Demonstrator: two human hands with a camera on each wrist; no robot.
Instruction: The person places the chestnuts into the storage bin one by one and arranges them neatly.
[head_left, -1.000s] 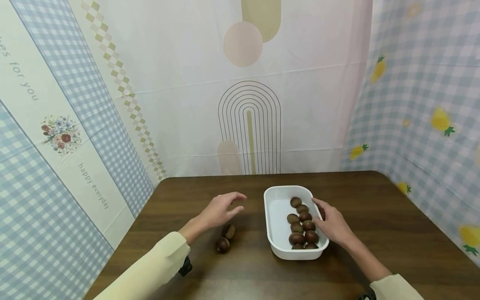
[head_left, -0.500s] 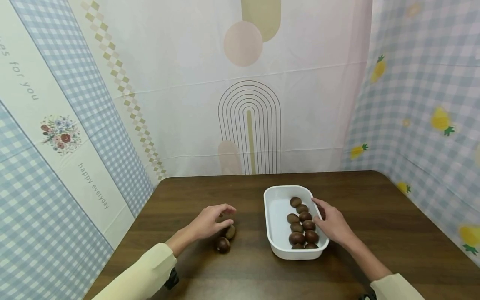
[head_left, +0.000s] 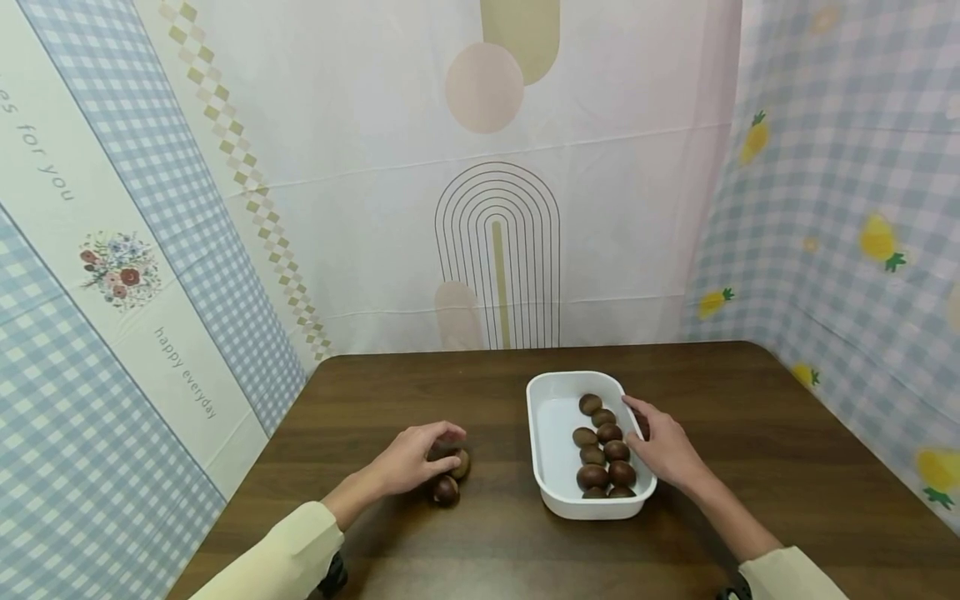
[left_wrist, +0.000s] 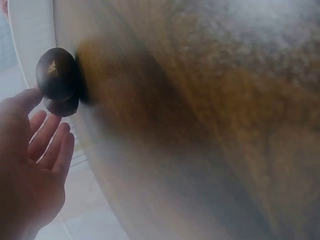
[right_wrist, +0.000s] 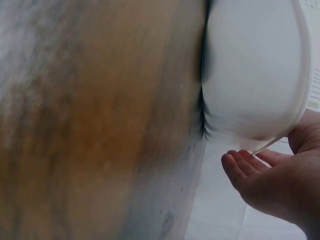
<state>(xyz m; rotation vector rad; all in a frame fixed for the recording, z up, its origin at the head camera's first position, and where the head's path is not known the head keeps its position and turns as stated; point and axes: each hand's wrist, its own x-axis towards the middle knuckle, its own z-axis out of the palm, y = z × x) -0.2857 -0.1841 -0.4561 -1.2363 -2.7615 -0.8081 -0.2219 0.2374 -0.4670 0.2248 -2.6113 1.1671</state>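
Note:
Two brown chestnuts lie on the table left of centre: a nearer glossy chestnut (head_left: pixel 446 492) and one (head_left: pixel 462 463) just behind it, partly covered by my left thumb. My left hand (head_left: pixel 411 458) reaches around the farther chestnut, thumb and fingers spread apart. In the left wrist view the near chestnut (left_wrist: pixel 56 75) hides most of the other, and the fingers are loosely bent. My right hand (head_left: pixel 667 450) holds the right rim of a white rectangular tray (head_left: pixel 553 450), thumb at the inner side and fingers outside. Several chestnuts (head_left: pixel 592 477) sit along the tray's right half.
A dark wooden table (head_left: pixel 495 550) carries everything. Behind it hangs a pale printed cloth (head_left: pixel 360 250), with checked cloths at the left (head_left: pixel 150 167) and right (head_left: pixel 840 250). Bare tray floor shows on the tray's left side.
My left hand has moved left and toward me, from above and behind the two loose chestnuts down to the farther one. The right hand and the tray stay in place.

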